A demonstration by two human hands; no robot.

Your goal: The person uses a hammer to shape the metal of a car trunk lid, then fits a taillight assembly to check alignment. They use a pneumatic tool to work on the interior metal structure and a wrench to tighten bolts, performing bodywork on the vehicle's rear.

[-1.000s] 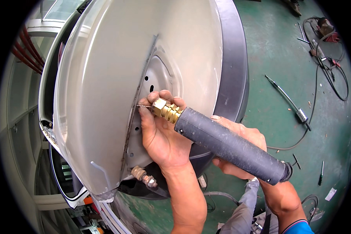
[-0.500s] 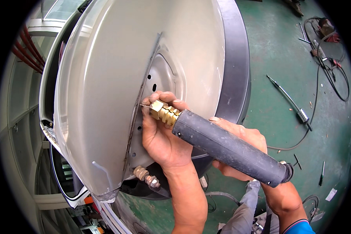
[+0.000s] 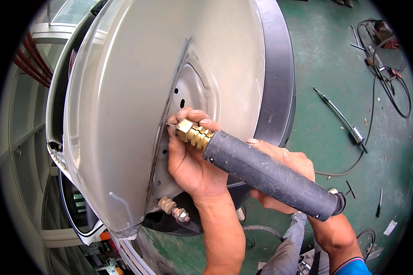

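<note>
We are seeing the right hand (image 3: 294, 159) clamping around a scuffed black cylindrical handle (image 3: 270, 176) that is sitting in front of a curved beige metal panel (image 3: 124, 91); that palm is staying hidden. The left hand (image 3: 197, 172) is curling closed about the gold-coloured stepped brass fitting (image 3: 198, 135) on the handle's end, near the panel's dark seam. A thin metal rod (image 3: 171, 124) is projecting toward that seam; we are not making out whether thumb and forefinger are pinching it, or whether its tip is touching the panel.
</note>
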